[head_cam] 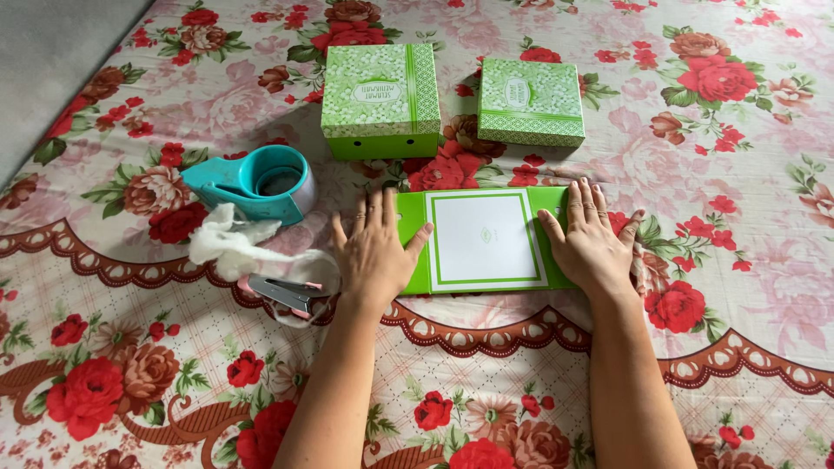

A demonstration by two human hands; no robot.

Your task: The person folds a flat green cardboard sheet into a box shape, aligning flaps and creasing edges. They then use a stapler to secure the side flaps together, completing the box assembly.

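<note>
Left hand: I am pressing my left hand (375, 250) flat on the left flap of the flat green box blank (482, 241), fingers stretched out and slightly apart, clamped on nothing.
Right hand: I am laying my right hand (592, 246) palm down on the blank's right flap, fingers straight and close together, thumb spread toward the right.
Box blank: it is lying unfolded on the flowered cloth (539, 382) between my hands, its white panel with a green border facing up.
Finished boxes: I am seeing a taller green box (380, 100) and a flatter green box (530, 102) standing side by side beyond the blank, apart from each other.
Tools at left: a teal tape dispenser (258, 182) is sitting beyond my left hand; a stapler (289, 293) is lying just beside my left wrist, partly on a crumpled white cloth (236, 246).
</note>
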